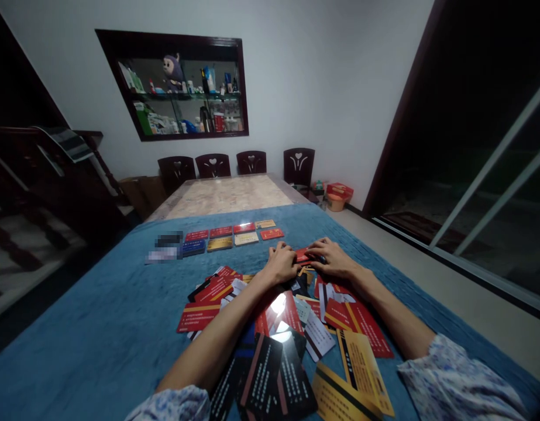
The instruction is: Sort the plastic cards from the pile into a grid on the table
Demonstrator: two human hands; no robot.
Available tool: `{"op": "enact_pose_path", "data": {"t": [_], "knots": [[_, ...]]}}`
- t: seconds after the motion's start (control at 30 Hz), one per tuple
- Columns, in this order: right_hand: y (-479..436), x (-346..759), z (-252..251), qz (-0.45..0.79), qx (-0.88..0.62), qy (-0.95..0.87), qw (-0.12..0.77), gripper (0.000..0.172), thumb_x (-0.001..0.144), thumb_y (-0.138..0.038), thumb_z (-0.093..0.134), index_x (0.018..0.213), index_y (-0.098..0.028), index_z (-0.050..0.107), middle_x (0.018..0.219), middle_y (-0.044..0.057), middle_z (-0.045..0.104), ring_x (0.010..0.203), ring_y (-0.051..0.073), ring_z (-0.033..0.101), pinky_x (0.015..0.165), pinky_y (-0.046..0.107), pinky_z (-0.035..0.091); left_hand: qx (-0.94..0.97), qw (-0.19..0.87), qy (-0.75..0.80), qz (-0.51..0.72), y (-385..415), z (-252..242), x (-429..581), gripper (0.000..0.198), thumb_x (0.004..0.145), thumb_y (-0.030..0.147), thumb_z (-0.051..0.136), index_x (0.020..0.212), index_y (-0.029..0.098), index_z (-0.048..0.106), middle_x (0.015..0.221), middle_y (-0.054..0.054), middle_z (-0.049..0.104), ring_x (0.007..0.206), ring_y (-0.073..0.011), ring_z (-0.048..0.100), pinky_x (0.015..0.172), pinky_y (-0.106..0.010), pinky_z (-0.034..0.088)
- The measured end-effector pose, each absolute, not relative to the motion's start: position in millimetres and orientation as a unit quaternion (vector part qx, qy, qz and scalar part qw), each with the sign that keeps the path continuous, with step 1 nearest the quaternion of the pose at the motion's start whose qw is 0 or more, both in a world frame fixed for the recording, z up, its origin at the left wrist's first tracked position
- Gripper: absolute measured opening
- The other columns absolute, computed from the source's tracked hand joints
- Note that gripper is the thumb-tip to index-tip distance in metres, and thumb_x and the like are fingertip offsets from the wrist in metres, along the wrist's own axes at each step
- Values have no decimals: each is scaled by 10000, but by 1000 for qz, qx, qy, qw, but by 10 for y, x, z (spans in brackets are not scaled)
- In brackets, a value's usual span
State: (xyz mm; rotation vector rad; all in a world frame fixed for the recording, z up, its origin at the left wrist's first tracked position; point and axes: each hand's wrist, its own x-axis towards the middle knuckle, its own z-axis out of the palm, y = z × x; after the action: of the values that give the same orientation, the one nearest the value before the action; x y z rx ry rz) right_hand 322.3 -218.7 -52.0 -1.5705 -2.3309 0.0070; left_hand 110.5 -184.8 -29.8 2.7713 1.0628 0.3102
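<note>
Both my hands meet at the far side of a loose heap of plastic cards in red, black, yellow and white on a blue cloth. My left hand has its fingers curled onto a red card. My right hand grips the same red card from the other side, fingers bent over it. Two neat rows of sorted cards lie farther out on the cloth, beyond the hands.
Past the cloth the marble table top runs to several dark chairs by the wall. A wall niche with shelves holds bottles and a plush toy. Red tubs sit on the floor at right, near glass doors.
</note>
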Motion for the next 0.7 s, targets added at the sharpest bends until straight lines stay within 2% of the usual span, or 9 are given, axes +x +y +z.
{"op": "enact_pose_path", "data": {"t": [0.33, 0.5, 0.6, 0.7], "knots": [[-2153, 3271, -537, -2, -509, -844, 172, 284, 930, -381, 572, 1091, -234, 754, 1064, 114, 715, 1039, 259, 522, 922, 430, 405, 943, 75, 309, 96, -1761, -262, 1055, 203, 867, 223, 569, 818, 174, 760, 964, -114, 726, 1198, -311, 474, 989, -501, 382], [-2119, 3283, -566, -8, -484, -847, 219, 303, 966, -362, 507, 1031, -208, 760, 978, 111, 734, 982, 247, 543, 914, 417, 414, 930, 118, 316, 144, -1631, -250, 1013, 206, 841, 213, 588, 832, 181, 790, 880, -81, 749, 1024, -248, 580, 950, -392, 433], [-2120, 3264, -566, -23, -489, -834, 253, 314, 980, -338, 481, 1006, -201, 762, 921, 113, 727, 966, 247, 548, 877, 389, 435, 923, 138, 313, 176, -1563, -241, 994, 222, 835, 206, 582, 831, 155, 798, 819, -74, 746, 881, -201, 623, 862, -302, 471], [-2134, 3234, -552, -33, -505, -817, 275, 304, 976, -303, 480, 1031, -202, 762, 899, 116, 708, 956, 242, 561, 838, 361, 456, 916, 148, 316, 200, -1521, -239, 981, 232, 830, 207, 578, 860, 147, 800, 804, -67, 745, 793, -173, 625, 790, -262, 481]]}}
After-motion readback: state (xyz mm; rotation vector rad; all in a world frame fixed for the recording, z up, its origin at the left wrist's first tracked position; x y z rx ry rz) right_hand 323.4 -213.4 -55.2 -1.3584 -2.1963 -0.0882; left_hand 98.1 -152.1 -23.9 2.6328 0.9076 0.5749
